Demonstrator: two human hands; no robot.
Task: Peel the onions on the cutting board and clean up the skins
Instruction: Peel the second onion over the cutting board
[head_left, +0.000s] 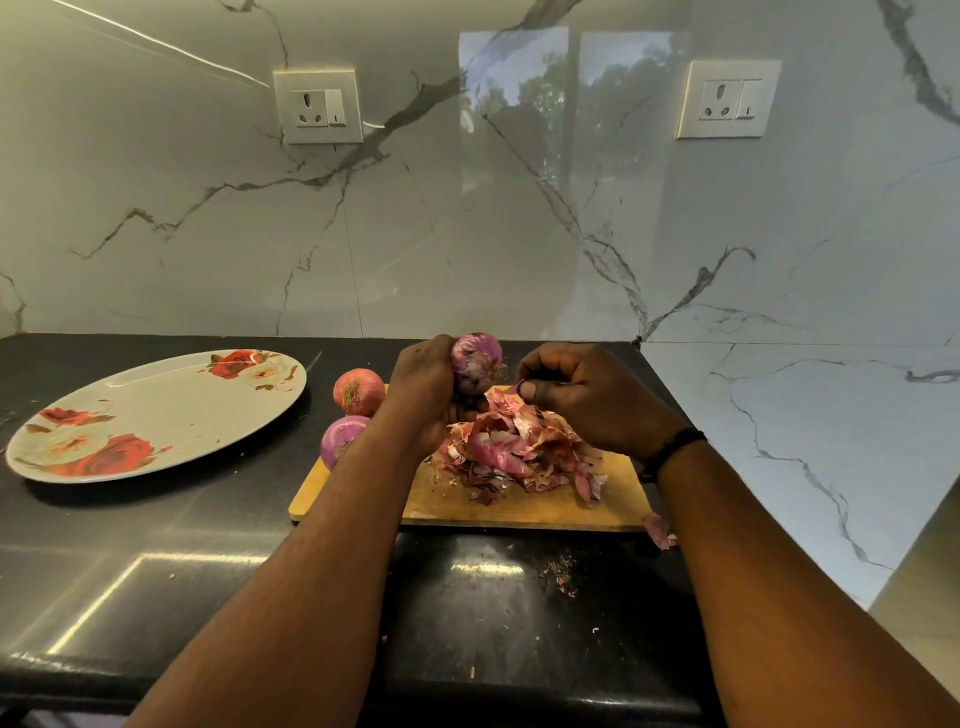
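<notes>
Black stone counter (156, 561) runs under a marble-veined wall (467, 234), and on that wall I see two white sockets (318, 106), one to the left and one to the right.

A wooden cutting board (519, 506) lies on the counter, nearer its right end. My left hand (423, 387) is curled round a purple onion (475, 361) and holds it up over the board's far edge, the onion showing above the fingers. My right hand (587, 397) is just right of that onion, fingers clenched, thumb and forefinger pinching a small scrap of skin (514, 387); a dark band (670, 449) sits on that wrist.

Beneath both hands a heap of pink and papery skins (519, 447) covers the middle of the board. At the board's far left corner stand two more onions: an orange-brown one (358, 392) still in its skin, and a purple one (340, 439) just in front of it, partly hidden by my left forearm.

One loose piece of skin (658, 530) lies on the counter off the board's near right corner, with fine crumbs near it. A flowered oval plate (171, 410) rests well to the left of the board.
</notes>
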